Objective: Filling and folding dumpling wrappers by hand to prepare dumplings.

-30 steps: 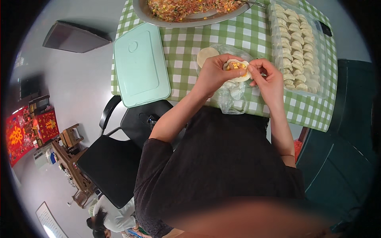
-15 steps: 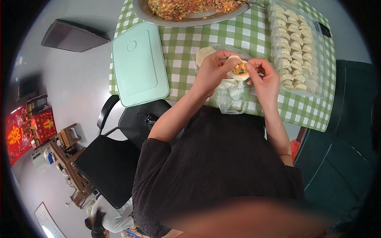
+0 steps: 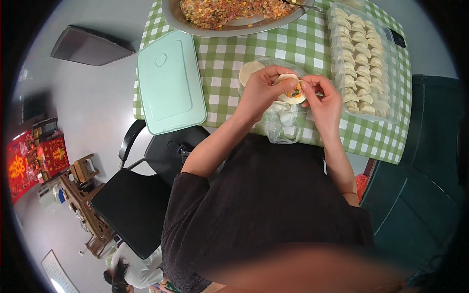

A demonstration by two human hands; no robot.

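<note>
Between my hands is a round dumpling wrapper (image 3: 294,100) with orange and green filling showing in its middle. My left hand (image 3: 264,90) grips its left side, the thumb lying across the filling. On the right edge, my right hand (image 3: 322,97) pinches the dough between thumb and fingers. Beneath the hands lies a clear plastic bag (image 3: 282,128) with pale contents I cannot make out. A flat wrapper (image 3: 250,72) rests just beyond my left hand. Up at the far edge stands a metal basin (image 3: 234,33) of chopped filling (image 3: 220,13).
At right, a clear plastic box (image 3: 359,116) holds rows of shaped dumplings (image 3: 362,58). A pale green lid (image 3: 171,85) lies at left on the checked tablecloth (image 3: 224,58). A spoon handle (image 3: 312,8) leans over the basin's rim. Black chairs (image 3: 132,207) stand left; a person (image 3: 139,263) is farther back.
The wrapper and both hands have shifted slightly left and nearer in the picture. My left thumb reaches further over the filling. The surroundings shift a little in the view.
</note>
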